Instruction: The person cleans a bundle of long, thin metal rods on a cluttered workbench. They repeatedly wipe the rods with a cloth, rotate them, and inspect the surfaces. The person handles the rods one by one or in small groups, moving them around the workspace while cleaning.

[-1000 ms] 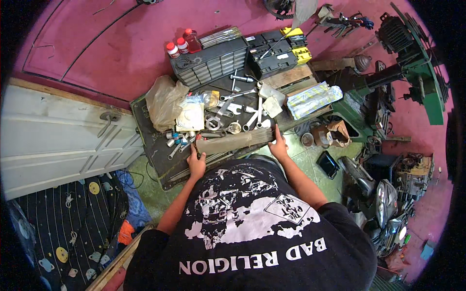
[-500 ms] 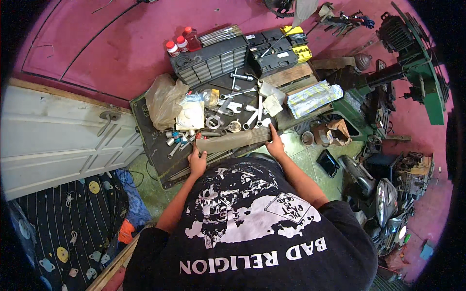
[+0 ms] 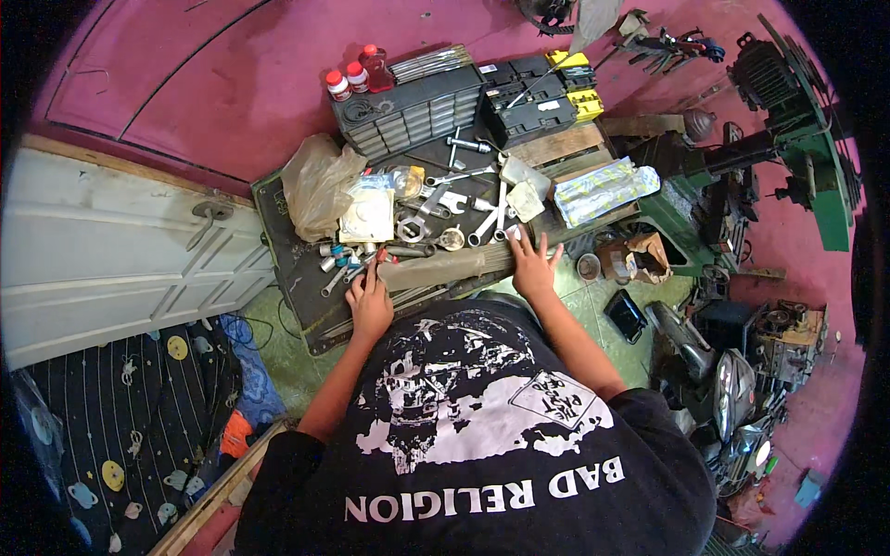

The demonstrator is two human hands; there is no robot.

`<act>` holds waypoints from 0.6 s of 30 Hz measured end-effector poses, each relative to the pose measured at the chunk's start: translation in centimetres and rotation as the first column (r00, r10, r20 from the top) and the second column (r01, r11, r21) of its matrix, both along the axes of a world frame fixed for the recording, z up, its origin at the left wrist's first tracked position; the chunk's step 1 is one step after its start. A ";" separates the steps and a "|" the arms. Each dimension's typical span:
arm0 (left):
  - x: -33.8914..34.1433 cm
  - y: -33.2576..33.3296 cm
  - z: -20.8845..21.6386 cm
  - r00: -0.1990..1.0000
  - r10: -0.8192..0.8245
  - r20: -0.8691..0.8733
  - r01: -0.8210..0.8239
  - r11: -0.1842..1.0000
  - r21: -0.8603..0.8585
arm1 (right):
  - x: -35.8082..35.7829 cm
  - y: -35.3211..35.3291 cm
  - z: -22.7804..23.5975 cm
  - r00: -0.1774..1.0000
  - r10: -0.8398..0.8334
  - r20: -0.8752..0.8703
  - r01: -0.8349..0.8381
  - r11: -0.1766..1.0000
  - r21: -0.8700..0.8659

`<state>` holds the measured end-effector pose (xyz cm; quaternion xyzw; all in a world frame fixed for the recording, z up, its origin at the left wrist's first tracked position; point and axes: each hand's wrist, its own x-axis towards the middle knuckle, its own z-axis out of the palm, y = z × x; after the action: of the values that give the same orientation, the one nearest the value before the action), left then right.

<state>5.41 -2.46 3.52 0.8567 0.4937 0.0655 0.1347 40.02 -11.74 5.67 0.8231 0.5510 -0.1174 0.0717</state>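
Note:
A long grey-brown roll (image 3: 450, 267) lies across the near edge of a black work mat (image 3: 278, 218). My left hand (image 3: 369, 304) is at its left end with fingers curled on it, and a small red-tipped thing (image 3: 378, 263) shows at the fingertips. My right hand (image 3: 533, 266) rests flat on the roll's right end, fingers spread. Just beyond the roll lie several wrenches (image 3: 436, 202), sockets (image 3: 336, 259) and a flat clear packet (image 3: 367, 219).
A crumpled plastic bag (image 3: 315, 181) sits at the mat's left. Behind are a grey drawer organiser (image 3: 408, 111), red-capped bottles (image 3: 352, 76) and a black-and-yellow tool case (image 3: 542, 93). A silvery wrapped bundle (image 3: 603, 190), green machine (image 3: 788, 120) and engine parts (image 3: 732, 371) crowd the right. A white door (image 3: 111, 250) stands left.
My right hand has gone from gripping the roll's end to lying on it with fingers spread. The roll and my left hand have barely shifted.

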 end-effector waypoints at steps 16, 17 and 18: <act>-2.1 0.9 -2.1 0.995 -0.101 0.025 0.096 0.983 0.156 | -0.2 -1.9 -4.1 0.991 0.131 -0.035 -0.127 0.986 0.106; -2.2 1.0 -2.1 0.994 -0.109 0.029 0.104 0.983 0.152 | 0.0 -1.8 -4.0 0.989 0.140 -0.046 -0.134 0.985 0.111; -2.4 1.2 -2.2 0.993 -0.118 0.033 0.111 0.981 0.157 | 0.1 -1.7 -3.8 0.987 0.149 -0.057 -0.142 0.983 0.116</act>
<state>3.05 -1.26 1.36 0.8899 0.4342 0.1136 0.0816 40.09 -13.48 1.83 0.7792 0.6173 -0.1075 0.0159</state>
